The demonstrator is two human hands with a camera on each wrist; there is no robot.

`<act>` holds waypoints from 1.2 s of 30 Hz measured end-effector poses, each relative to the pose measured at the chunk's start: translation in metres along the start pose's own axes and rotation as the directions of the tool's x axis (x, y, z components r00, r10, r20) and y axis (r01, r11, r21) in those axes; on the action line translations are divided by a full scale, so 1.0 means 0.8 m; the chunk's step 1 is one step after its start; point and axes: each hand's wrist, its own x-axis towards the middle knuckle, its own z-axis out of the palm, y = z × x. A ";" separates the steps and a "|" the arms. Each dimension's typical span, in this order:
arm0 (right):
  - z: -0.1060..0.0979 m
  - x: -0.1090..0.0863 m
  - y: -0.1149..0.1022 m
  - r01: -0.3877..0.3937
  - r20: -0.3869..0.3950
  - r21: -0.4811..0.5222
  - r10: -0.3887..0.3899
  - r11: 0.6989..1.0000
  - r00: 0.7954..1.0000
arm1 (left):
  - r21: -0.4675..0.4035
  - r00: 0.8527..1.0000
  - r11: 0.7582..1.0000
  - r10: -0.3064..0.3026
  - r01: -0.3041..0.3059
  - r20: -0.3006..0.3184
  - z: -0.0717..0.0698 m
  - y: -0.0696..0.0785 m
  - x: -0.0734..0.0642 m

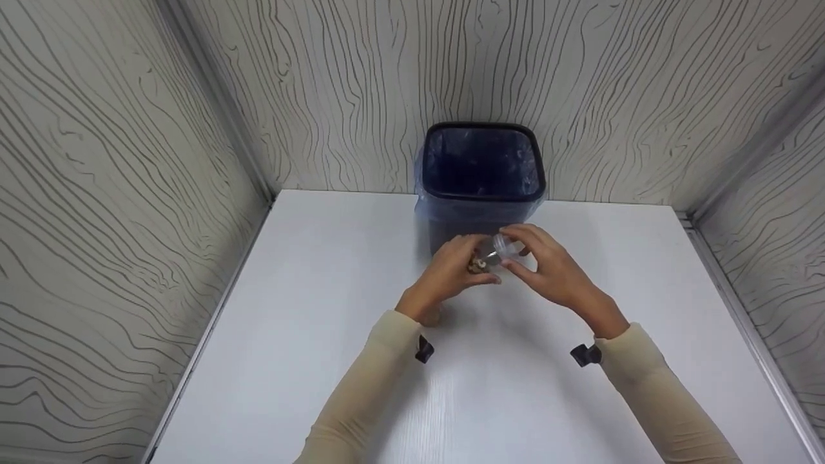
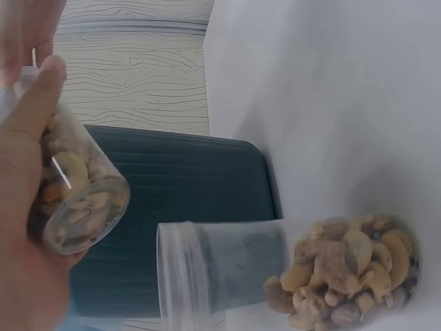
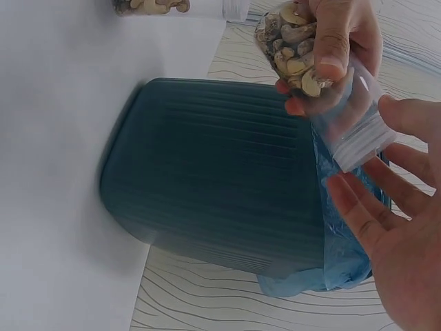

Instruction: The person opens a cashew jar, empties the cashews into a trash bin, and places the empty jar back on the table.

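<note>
A clear jar [image 1: 492,252] of mixed nuts lies tilted in my left hand [image 1: 454,267], whose fingers and thumb wrap round its body. Cashews [image 3: 293,58] and other nuts gather toward its bottom end. My right hand [image 1: 548,265] brackets the ridged, see-through mouth end [image 3: 365,141], fingertips on one side and thumb on the other. On the table stands a second clear jar [image 2: 241,265], upright and partly filled with nuts [image 2: 344,269]. In the head view it is mostly hidden beneath my left wrist.
Just beyond my hands stands a dark bin [image 1: 454,229] lined with a blue bag [image 1: 477,209], its top open. The white table [image 1: 335,258] meets wood-patterned walls [image 1: 348,96] at the back and both sides.
</note>
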 end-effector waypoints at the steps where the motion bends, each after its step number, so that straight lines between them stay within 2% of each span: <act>1: 0.000 0.000 0.000 0.004 -0.001 0.002 -0.004 1.000 1.000 | 0.024 1.000 1.000 0.002 -0.002 -0.006 -0.002 0.000 0.000; 6: 0.003 0.003 -0.002 0.004 -0.009 0.007 -0.003 1.000 1.000 | 0.097 1.000 0.995 -0.002 0.004 -0.022 -0.010 0.001 0.000; 10: 0.004 0.005 -0.005 -0.090 0.013 -0.012 0.090 0.996 0.996 | 0.072 0.999 0.997 -0.031 0.032 -0.011 -0.018 0.002 -0.001; 12: 0.005 0.006 -0.007 -0.159 0.035 -0.022 0.160 0.987 0.987 | 0.066 0.999 0.997 -0.037 0.037 -0.007 -0.020 0.002 -0.002; 15: 0.006 0.009 -0.009 -0.264 0.078 -0.027 0.265 0.964 0.961 | 0.081 1.000 0.996 -0.024 0.025 -0.013 -0.023 0.001 -0.002; 18: 0.008 0.012 -0.011 -0.324 0.113 -0.034 0.326 0.945 0.939 | 0.120 1.000 0.993 -0.009 0.011 -0.022 -0.023 0.000 -0.003; 22: 0.013 0.017 -0.012 -0.340 0.124 -0.044 0.343 0.939 0.931 | 0.182 1.000 0.983 0.019 -0.014 -0.023 -0.022 -0.001 -0.004; 28: 0.018 0.025 -0.015 -0.369 0.090 -0.030 0.370 0.929 0.925 | 0.249 0.997 0.967 0.059 -0.045 -0.049 -0.027 -0.001 -0.002; 36: 0.025 0.032 -0.016 -0.352 0.064 0.060 0.349 0.934 0.935 | 0.270 0.994 0.960 0.087 -0.068 -0.061 -0.034 -0.002 -0.002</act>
